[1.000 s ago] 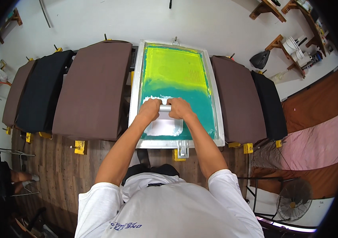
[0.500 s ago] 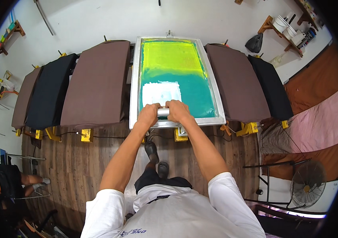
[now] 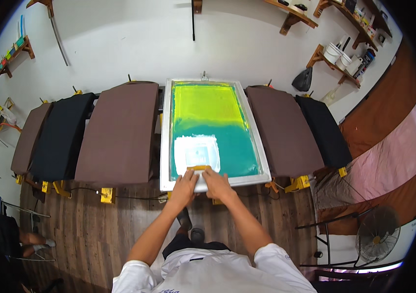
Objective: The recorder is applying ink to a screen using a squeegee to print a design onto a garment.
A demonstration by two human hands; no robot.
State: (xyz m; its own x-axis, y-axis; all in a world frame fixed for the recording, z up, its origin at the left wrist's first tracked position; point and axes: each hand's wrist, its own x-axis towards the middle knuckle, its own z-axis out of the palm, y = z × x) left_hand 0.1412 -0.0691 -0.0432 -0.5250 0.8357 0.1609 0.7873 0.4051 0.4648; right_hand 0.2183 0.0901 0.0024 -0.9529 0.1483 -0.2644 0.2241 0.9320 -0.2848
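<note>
Squeegee sits at the near end of the printing screen, over white ink; my left hand and right hand both clasp it, side by side.

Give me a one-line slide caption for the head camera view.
Both hands, left hand and right hand, grip a squeegee at the near edge of a green screen-printing frame flanked by brown pallets.
</note>
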